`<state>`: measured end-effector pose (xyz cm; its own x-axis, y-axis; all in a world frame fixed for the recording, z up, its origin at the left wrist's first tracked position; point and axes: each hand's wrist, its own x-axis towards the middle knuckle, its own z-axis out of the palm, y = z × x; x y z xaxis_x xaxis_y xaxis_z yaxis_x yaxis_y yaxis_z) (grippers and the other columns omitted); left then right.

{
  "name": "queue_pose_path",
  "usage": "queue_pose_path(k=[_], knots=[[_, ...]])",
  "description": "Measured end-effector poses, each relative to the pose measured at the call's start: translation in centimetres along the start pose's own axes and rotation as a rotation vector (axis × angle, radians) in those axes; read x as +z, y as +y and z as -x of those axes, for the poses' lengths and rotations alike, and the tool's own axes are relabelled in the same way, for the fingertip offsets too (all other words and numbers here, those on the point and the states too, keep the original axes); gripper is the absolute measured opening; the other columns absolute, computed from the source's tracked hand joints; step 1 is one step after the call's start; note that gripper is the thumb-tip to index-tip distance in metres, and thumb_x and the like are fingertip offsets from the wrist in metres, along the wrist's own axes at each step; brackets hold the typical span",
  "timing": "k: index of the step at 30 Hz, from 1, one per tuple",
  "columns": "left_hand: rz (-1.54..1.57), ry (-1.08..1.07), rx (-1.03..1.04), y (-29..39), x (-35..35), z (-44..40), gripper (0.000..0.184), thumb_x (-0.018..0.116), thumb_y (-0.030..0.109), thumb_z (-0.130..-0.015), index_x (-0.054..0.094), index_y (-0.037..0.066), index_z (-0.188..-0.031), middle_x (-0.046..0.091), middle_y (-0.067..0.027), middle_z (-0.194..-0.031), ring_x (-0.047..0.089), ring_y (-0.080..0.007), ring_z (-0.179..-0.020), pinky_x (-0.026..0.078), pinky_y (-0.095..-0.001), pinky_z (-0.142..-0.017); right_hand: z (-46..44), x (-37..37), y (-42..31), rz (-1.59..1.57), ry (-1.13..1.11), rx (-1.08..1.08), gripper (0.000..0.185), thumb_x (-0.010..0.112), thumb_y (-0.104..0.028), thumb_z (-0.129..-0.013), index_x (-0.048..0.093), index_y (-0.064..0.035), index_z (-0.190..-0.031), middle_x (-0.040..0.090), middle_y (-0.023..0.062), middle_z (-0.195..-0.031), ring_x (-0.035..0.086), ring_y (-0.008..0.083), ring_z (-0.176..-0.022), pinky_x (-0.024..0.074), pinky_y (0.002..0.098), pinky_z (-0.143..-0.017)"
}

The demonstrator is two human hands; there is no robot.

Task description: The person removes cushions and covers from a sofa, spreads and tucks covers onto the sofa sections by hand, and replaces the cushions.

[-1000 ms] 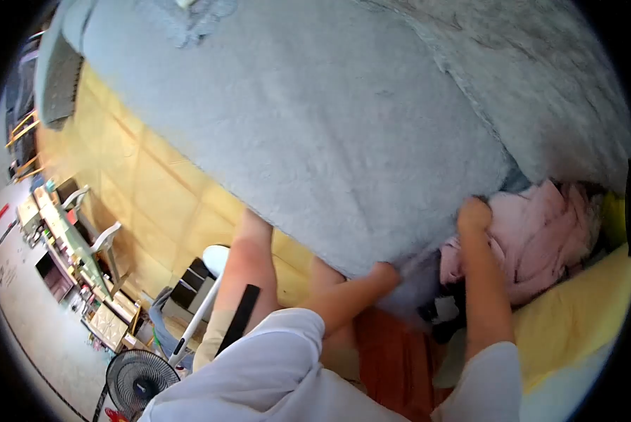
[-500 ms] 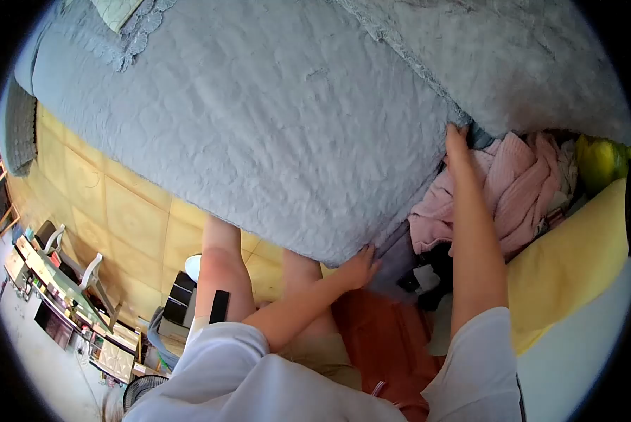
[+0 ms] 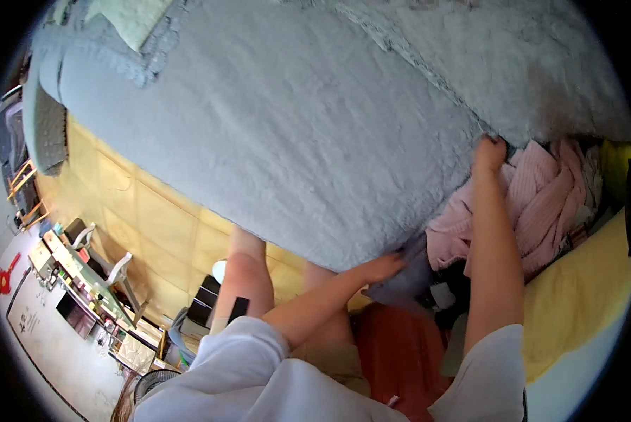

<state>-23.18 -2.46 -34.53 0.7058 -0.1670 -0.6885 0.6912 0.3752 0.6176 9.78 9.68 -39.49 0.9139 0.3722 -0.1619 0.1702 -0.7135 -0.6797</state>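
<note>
**Broad cover laid out, near edge uneven between two hands**

From my end of the head camera, I see a grey-blue quilted cover (image 3: 280, 126) filling most of the view. It spreads from the upper left, above the yellow floor (image 3: 139, 204), to a corner near the person's hands.

The right hand (image 3: 491, 153) is curled closed at the cover's edge, close to a ruffled seam (image 3: 428, 74), and I read that as a grip on the fabric. The left hand (image 3: 386, 269) is at the near corner, its fingers pointing towards a mauve-grey cloth (image 3: 408, 276); they are blurred, and I cannot tell whether they pinch anything.

As for how far along things are, I judge the wide middle well spread: it lies mostly flat, with shallow creases. The stretch between the two hands looks least settled to me, puckered and uneven along its border. I cannot see whether any of that edge is tucked under.

Beside that border, a pink ribbed cloth (image 3: 537, 197) lies bunched next to the right forearm, with dark fabric (image 3: 456, 290) below it and a yellow cloth (image 3: 576, 295) farther out. A reddish-brown surface (image 3: 400, 352) shows below the left hand. At the far upper left, a pale cloth (image 3: 136, 24) rests on the cover.
</note>
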Motion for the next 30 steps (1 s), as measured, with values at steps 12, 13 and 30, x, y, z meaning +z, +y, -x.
queue_pose_path(k=[12, 13, 30], knots=[[-1.127, 1.309, -0.085, 5.2, -33.0, 17.3, 0.064, 0.045, 0.040, -0.083, 0.025, 0.012, -0.137, 0.014, -0.0187, -0.143, 0.015, -0.0346, -0.131, 0.010, -0.0558, -0.102, -1.5, 0.4, 0.4, 0.677, -0.062, -0.234, 0.034, 0.053, -0.009, -0.077, 0.050, 0.0068, -0.107, 0.050, 0.0295, -0.111, 0.048, 0.0432, -0.101, 0.0411, 0.0427, -0.084], [-1.155, 1.306, -0.148, 4.6, -33.9, 16.7, 0.064, 0.042, 0.043, -0.084, 0.024, 0.013, -0.137, 0.011, -0.0184, -0.143, 0.011, -0.0340, -0.132, 0.008, -0.0555, -0.103, -0.2, -0.1, -0.7, 0.704, -0.039, -0.269, 0.037, 0.054, -0.010, -0.077, 0.048, 0.0063, -0.110, 0.046, 0.0299, -0.115, 0.046, 0.0431, -0.105, 0.0395, 0.0429, -0.086], [-1.118, 0.694, -0.407, 10.2, -36.3, 22.3, 0.074, 0.053, 0.044, -0.078, 0.021, 0.017, -0.139, 0.004, -0.0129, -0.146, 0.008, -0.0282, -0.134, 0.026, -0.0529, -0.098, 19.7, 8.3, -19.4, 0.733, -0.948, -0.093, 0.082, 0.063, -0.036, -0.072, 0.020, -0.0147, -0.138, 0.007, 0.0258, -0.141, 0.012, 0.0407, -0.130, 0.0244, 0.0500, -0.101]])
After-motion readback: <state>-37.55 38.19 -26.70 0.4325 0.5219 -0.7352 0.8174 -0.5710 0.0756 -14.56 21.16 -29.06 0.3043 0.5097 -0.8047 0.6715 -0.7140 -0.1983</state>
